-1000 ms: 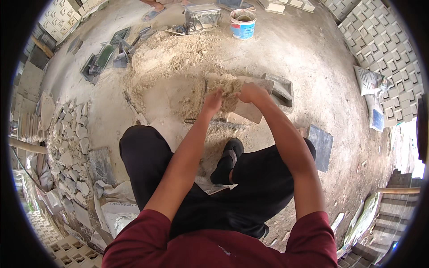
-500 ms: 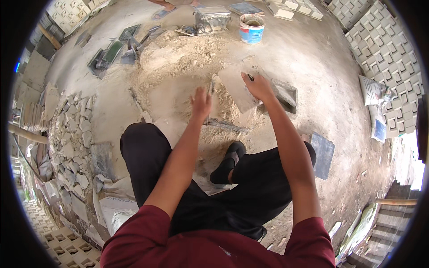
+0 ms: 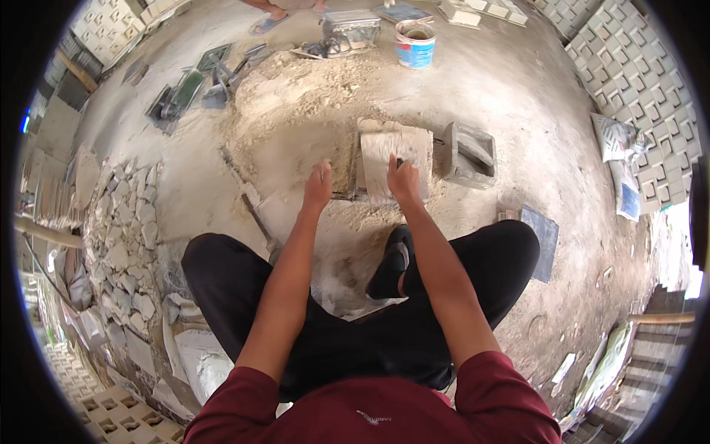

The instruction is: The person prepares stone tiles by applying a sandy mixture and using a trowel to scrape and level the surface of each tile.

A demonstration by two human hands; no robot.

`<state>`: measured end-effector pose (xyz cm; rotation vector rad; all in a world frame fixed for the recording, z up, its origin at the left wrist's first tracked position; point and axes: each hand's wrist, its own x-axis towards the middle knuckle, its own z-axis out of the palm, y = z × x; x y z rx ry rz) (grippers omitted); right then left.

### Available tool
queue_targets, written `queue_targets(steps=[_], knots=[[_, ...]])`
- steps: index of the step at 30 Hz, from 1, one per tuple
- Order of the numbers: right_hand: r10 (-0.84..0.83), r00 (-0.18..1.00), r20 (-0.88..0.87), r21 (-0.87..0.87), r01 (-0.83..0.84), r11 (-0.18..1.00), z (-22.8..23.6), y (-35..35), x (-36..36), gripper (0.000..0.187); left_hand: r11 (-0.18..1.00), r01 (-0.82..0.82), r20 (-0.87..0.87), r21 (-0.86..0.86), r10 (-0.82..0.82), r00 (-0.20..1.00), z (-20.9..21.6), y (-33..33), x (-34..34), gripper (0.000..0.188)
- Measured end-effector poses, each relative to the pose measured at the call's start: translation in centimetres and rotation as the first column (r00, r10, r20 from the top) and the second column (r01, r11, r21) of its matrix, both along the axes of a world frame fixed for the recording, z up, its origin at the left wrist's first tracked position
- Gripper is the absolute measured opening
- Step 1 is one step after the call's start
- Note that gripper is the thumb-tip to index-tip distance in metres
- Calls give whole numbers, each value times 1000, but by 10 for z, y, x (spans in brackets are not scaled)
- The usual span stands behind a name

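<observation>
My right hand (image 3: 404,182) is closed around the dark handle (image 3: 399,162) of a tool over a pale square board (image 3: 424,152). Motion blur smears the tool's flat part on the board. My left hand (image 3: 318,186) is held closed just left of the board, above the edge of the sandy heap; what is inside its fingers, if anything, is hidden. Right of the board stands a grey rectangular block (image 3: 488,148) with a recess and a diagonal bar across it. A heap of pale sandy powder (image 3: 296,92) spreads beyond my left hand.
A blue-and-white bucket (image 3: 416,52) stands at the far side, near a metal box (image 3: 350,29). Dark metal frames (image 3: 181,89) lie far left, broken pieces (image 3: 122,237) at left. A dark slab (image 3: 540,244) lies by my right knee. Another person's foot (image 3: 275,16) shows at the top.
My right hand has moved left and nearer to me with the tool. The board now lies squarer and the grey block is uncovered. My left hand has closed and come slightly nearer.
</observation>
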<state>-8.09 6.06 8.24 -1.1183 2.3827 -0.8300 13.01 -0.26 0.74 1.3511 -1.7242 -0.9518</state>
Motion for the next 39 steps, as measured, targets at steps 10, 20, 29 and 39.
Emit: queue_targets(steps=[10,20,29,39], knots=[[22,996,-81,-43,-26,999,-27,-59,-65,56,995,-22,-35,-96,19,999,-17,-4,-53,46],[258,966,-5,90,-257,962,-21,-34,35,55,991,-121,-247,50,130,960,-4,-33,-56,56],[8,1000,-16,36,-7,999,-21,4,-20,52,998,10,-110,64,-3,994,-20,-1,-67,58],[135,986,99,-104,-125,987,-24,-16,45,55,965,-249,-246,77,260,934,-37,-31,-13,57]])
